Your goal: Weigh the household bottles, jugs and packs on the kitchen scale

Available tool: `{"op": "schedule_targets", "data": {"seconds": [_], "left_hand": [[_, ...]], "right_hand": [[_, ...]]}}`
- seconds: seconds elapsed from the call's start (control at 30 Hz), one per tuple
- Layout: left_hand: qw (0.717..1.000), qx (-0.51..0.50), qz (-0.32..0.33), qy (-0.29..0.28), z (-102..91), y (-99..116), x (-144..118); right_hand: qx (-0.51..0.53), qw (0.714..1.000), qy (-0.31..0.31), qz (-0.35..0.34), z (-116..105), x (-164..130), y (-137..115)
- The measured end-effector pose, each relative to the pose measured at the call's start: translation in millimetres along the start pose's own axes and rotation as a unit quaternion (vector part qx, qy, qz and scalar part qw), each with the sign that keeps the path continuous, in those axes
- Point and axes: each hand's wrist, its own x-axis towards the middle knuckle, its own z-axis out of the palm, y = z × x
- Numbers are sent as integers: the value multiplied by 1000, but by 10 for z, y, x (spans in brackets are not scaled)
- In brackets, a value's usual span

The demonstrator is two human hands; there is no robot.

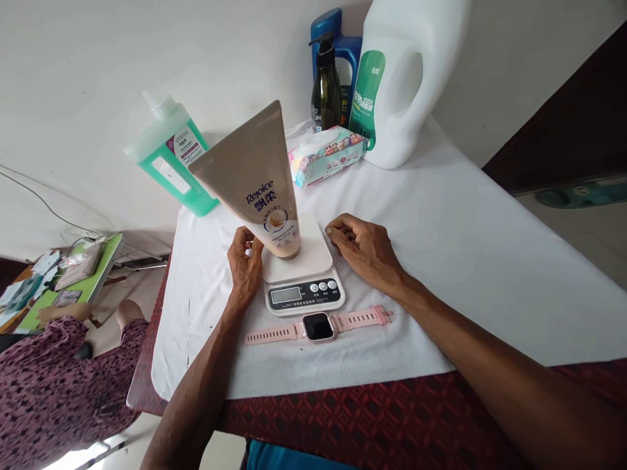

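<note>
A white kitchen scale (306, 297) with a small display and buttons lies on the white cloth. Standing cap-down on its platform is a beige Rejoice tube (259, 189), leaning a little to the left. My left hand (245, 264) rests at the scale's left edge, fingers curled, with some fingertips hidden beside the tube. To the right of the platform, my right hand (363, 250) lies on the cloth with its fingers curled in; nothing shows in them. In front of the scale, a pink smartwatch (318, 327) is stretched out flat, its screen dark.
At the back stand a green liquid bottle (179, 163), a dark pump bottle (326, 88), a blue jug (350, 49) and a big white jug (411, 85). A wipes pack (328, 156) lies before them. Left, another person's patterned sleeve (63, 346) is near a green table (105, 258).
</note>
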Motion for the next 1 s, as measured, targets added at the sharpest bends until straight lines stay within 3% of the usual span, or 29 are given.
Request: {"op": "schedule_targets", "data": {"seconds": [0.23, 0.37, 0.47, 0.57, 0.67, 0.8, 0.9, 1.0], "left_hand": [[1000, -11, -5, -1, -9, -9, -5], [994, -104, -19, -1, -52, 45, 9], [981, -187, 52, -11, -88, 203, 0], [977, -179, 108, -46, -90, 391, -37], [991, -103, 57, -66, -49, 520, -73], [998, -54, -7, -36, 1, 602, -78], [997, -67, -29, -8, -12, 631, -8], [990, -134, -20, 38, -65, 653, 223]], "right_hand": [[6, 1000, 1, 7, 0, 2, 4], [-2, 1000, 0, 12, -12, 2, -4], [-2, 1000, -12, 14, -25, 1, -14], [-8, 1000, -13, 12, -24, 7, -12], [-14, 1000, -9, 10, -18, 14, -6], [0, 1000, -19, 6, -21, 12, -6], [9, 1000, -18, 5, -19, 13, 3], [11, 1000, -14, 5, -15, 23, 11]]}}
